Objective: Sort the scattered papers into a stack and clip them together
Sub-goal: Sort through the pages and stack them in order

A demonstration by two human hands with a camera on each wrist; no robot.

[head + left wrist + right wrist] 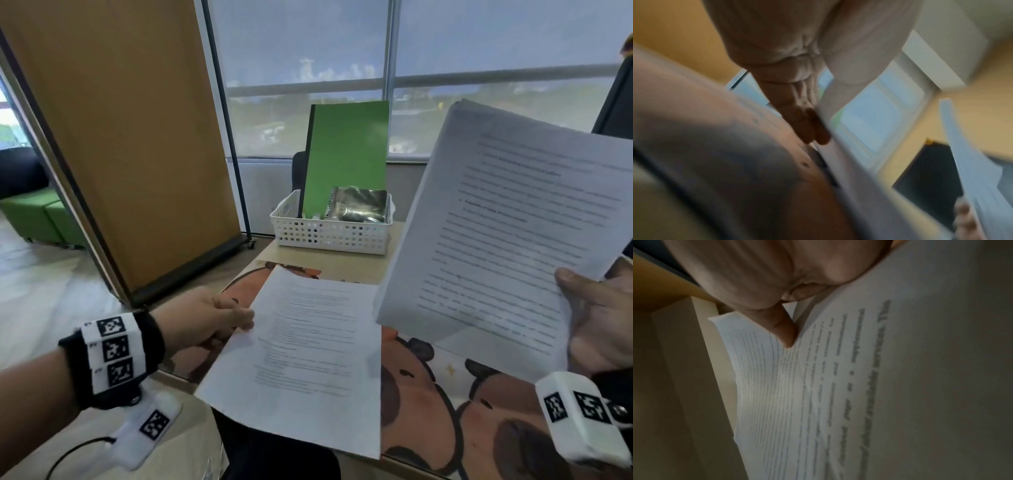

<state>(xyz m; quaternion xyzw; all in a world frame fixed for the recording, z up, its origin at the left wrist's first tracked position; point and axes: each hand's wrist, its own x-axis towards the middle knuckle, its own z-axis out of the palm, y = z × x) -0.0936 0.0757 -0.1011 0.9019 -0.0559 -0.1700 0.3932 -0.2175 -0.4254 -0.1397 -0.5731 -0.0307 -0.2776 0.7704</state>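
Observation:
My left hand (236, 317) pinches the left edge of a single printed sheet (301, 359), which hangs lifted over the desk's near left corner. My right hand (589, 318) grips a stack of printed papers (513, 233) by its lower right edge, thumb on top, held up and tilted at the right. In the right wrist view a finger (785, 331) lies between the sheets of that stack (838, 386). The left wrist view is blurred; the fingers (812, 126) press against the sheet's edge (838, 154). No clip is visible.
A cartoon-printed desk mat (428, 387) covers the table. At the back stands a white perforated basket (329, 233) with a green notebook (346, 157) and a dark spiral notebook (359, 205). An orange partition (130, 137) stands left; windows lie behind.

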